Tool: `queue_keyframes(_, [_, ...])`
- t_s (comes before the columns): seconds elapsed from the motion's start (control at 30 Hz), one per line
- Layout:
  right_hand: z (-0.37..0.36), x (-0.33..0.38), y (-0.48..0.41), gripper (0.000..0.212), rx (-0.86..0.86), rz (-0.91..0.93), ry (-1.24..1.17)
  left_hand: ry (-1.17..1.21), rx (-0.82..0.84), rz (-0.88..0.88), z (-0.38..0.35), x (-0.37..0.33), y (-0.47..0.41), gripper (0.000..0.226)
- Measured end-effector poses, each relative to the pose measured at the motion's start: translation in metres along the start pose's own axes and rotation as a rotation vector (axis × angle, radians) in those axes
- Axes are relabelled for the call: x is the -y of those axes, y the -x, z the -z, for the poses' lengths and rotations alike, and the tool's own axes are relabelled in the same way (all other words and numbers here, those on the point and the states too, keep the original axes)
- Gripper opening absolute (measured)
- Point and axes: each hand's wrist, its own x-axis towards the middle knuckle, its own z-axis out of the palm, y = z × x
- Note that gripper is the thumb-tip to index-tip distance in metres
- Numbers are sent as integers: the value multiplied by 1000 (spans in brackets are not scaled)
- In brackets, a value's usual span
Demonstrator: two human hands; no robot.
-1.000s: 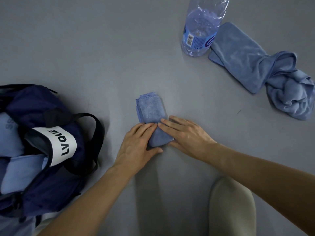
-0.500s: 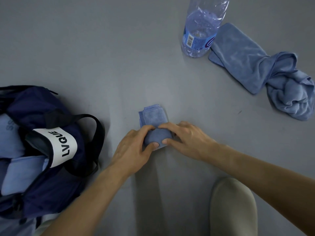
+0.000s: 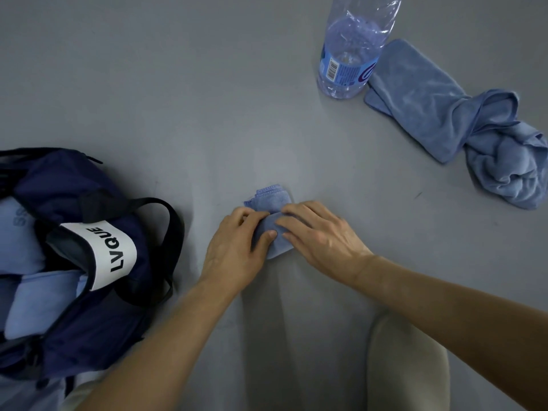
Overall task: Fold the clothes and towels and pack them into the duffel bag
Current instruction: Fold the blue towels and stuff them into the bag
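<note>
1. Centrally, on grey counter [image 3: 178, 99]: small blue towel [image 3: 271, 201], folded down to a compact bundle, stitched hem showing at the far end.
2. Left hand [image 3: 237, 247]: curled onto the near-left side of the bundle, thumb tip on top of the fold, gripping it.
3. Right hand [image 3: 320, 241]: laid across the bundle from the right with nearly straight fingers, pressing it flat. Thumb hidden.
4. Left side of counter: navy duffel bag [image 3: 59, 188], mouth open, apart from the bundle. White label [image 3: 111, 252] reading "LVQUE" across the handle. Pale blue folded items [image 3: 41, 301] packed inside.
5. Far right: second blue towel [image 3: 430, 114], one end lying flat, other end bunched and twisted.
6. Just beside that flat end, touching or nearly so: clear plastic bottle [image 3: 347, 54], upright, blue label.
7. Bottom edge, below right forearm: beige rounded shape [image 3: 406, 366]. Cannot tell what.
</note>
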Motion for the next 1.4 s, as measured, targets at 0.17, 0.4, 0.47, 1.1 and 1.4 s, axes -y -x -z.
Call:
queue_keyframes(0.17, [-1,-7,8,49,54,62,69,-37,-279,-128,-15,-8,14,26])
queue_keyframes(0.4, [-8,-15,6,51,84,41,87,-109,-124,-186,-24,6,15,67])
queue_keyframes(0.47, [-8,-16,5,56,95,26,64,-97,-111,-192,-19,6,10,64])
queue_keyframes(1.1, [2,-14,-24,69,113,-22,84,150,252,117,29,-10,-52,36])
queue_keyframes(1.4, [6,9,-67,37,260,-499,-340,940,22,654,33,-9,0,71])
